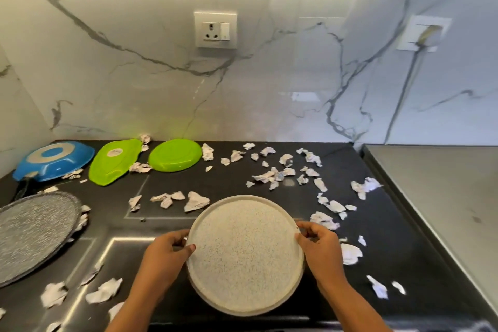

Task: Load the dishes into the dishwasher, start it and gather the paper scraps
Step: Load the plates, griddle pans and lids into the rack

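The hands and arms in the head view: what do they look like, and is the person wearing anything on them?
Both are bare. The left hand and right hand show no gloves, rings or bracelets, and no watch sits on either wrist. The left forearm and right forearm run uncovered to the picture's lower edge, so no sleeve shows.

White marble-look wall [107,62], grey veins, glossy. Socket with switch [215,29] at centre of back wall. Second socket [423,34] on right-hand wall, plug in it, cord [404,89] hanging down. Black counter [390,250]; pale lines mark a hob [140,197]. Grey surface [444,197] adjoins at right.
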Demonstrator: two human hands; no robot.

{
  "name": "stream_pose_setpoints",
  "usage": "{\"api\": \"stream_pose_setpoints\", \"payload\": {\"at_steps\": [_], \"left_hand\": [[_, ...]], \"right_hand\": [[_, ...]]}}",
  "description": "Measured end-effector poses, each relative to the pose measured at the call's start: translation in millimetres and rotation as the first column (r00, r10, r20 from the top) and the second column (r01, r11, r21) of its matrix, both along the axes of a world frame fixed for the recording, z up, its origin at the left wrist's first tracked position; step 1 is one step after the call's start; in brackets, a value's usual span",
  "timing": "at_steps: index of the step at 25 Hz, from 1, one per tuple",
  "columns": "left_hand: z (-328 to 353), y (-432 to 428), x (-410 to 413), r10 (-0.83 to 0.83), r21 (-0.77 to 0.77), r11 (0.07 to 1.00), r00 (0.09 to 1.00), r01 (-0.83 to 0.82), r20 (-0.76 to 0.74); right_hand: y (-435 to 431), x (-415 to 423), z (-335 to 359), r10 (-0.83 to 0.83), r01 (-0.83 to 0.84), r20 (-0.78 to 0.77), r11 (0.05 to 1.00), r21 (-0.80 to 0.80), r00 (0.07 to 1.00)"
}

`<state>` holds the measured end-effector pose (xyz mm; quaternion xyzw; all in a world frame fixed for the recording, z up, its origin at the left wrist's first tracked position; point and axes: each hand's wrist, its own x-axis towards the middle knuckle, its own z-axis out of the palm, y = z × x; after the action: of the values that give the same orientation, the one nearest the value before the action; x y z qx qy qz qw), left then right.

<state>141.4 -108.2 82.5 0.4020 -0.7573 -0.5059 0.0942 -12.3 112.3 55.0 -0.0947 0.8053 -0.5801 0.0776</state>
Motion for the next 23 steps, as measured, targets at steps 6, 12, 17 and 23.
{"api": "stream_pose_setpoints", "payload": {"at_steps": [6,12,17,23], "left_hand": [[5,65,-49,-0.185,-0.002,0.983,0.983,0.185,0.001],[5,146,-81,-0.404,0.003,0.915,0.914,0.404,-0.043],[8,203,-92,-0.521,-0.017,0.853,0.853,0.521,-0.037],[14,278,-92,-0.693,-0.107,0.718,0.721,0.688,-0.019]], "right_hand": [[93,-5,-2,-0.214,0.214,-0.013,0.976,0.033,0.977],[187,4,1,-0.419,0.421,0.058,0.907,-0.017,0.906],[252,24,8,-0.541,0.545,0.082,0.838,-0.04,0.837],[325,64,6,-0.671,0.679,0.123,0.733,-0.041,0.732]]}}
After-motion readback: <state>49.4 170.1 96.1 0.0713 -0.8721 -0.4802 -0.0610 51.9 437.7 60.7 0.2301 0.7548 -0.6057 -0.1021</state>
